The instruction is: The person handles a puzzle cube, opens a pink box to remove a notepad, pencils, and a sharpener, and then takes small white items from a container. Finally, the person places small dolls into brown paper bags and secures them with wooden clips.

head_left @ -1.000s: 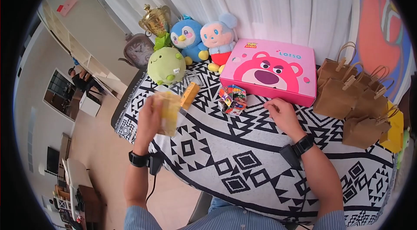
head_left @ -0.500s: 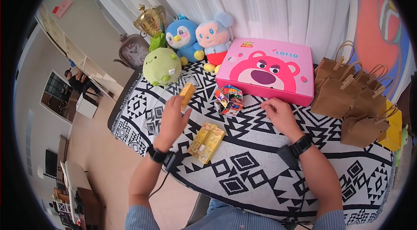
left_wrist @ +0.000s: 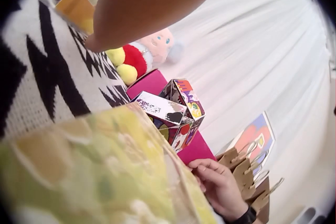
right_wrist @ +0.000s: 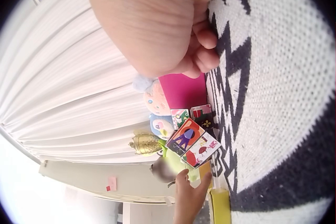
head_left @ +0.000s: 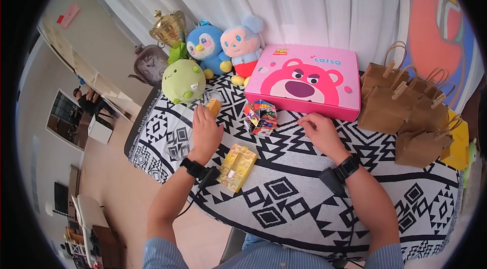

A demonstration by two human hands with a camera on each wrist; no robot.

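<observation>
In the head view my left hand (head_left: 206, 134) reaches forward with its fingers fairly straight, the tips right at a small orange box (head_left: 213, 107). Thumb and fingers stand apart in the right wrist view, near the orange box (right_wrist: 205, 170). Beside that wrist a flat yellow patterned box (head_left: 237, 167) lies on the cloth; it looms large in the left wrist view. My right hand (head_left: 323, 134) rests on the cloth in front of the pink Lotso box (head_left: 304, 104), fingers loosely curled and holding nothing. Between the hands stands a colourful folding picture cube (head_left: 261, 118).
Clear plastic packaging (head_left: 177, 139) lies left of my left hand. At the back are a green plush (head_left: 183, 81), a blue penguin plush (head_left: 209, 48), another plush (head_left: 241, 45), a gold trophy (head_left: 168, 28) and a clock (head_left: 151, 64). Brown paper bags (head_left: 385, 104) stand at the right.
My left hand set the yellow patterned box down on the cloth and let it go, then moved forward to the orange box. My right hand has stayed in place.
</observation>
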